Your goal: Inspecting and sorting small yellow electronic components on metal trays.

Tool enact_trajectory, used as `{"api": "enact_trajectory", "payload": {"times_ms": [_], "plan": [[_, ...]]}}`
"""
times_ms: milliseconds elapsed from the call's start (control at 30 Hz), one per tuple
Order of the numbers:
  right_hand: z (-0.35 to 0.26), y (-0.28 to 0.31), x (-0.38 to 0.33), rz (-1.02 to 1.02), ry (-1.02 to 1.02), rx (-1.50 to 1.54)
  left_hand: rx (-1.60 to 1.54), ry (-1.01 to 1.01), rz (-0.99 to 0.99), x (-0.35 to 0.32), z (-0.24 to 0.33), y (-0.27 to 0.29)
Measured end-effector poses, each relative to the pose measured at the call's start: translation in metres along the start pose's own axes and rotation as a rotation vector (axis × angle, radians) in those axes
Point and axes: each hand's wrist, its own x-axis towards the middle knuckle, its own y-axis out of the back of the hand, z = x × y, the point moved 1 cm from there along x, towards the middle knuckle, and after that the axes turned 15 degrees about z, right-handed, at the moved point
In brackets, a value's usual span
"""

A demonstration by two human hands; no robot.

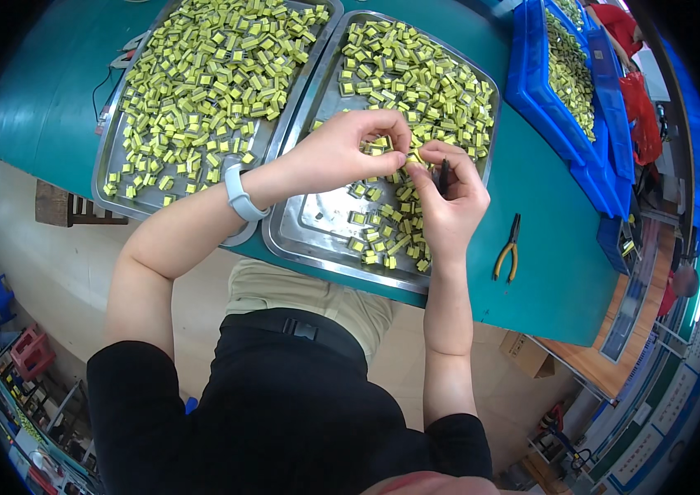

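While both hands' fingers pinch one yellow component (pixel 413 155) over a steel tray (pixel 317 223), blue bins (pixel 606 173) right, brown carton (pixel 525 353) below.

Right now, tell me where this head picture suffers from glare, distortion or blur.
Head view: fisheye bends the green table edge and blacks out the corners; ceiling light glares off the bare steel of the right metal tray; both hands, left hand and right hand, look sharp; rim clutter is smeared.

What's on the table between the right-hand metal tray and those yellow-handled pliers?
Nothing: the head view shows only bare green tabletop between the right tray and the pliers.
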Motion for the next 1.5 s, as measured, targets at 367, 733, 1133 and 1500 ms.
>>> {"api": "enact_trajectory", "payload": {"times_ms": [367, 733, 1133, 1500], "plan": [[-0.002, -0.004, 0.001, -0.042, 0.114, -0.093, 0.143, -0.021, -0.026, 0.0, 0.007, 0.007], [0.001, 0.001, 0.003, -0.023, -0.011, 0.004, 0.221, -0.169, 0.061, -0.002, 0.006, 0.002], [-0.002, 0.003, 0.005, -0.009, -0.13, 0.116, 0.229, -0.177, 0.101, -0.006, 0.021, 0.001], [0.0, 0.005, 0.007, -0.029, -0.167, 0.187, 0.206, -0.139, 0.132, -0.009, 0.022, -0.001]]}}
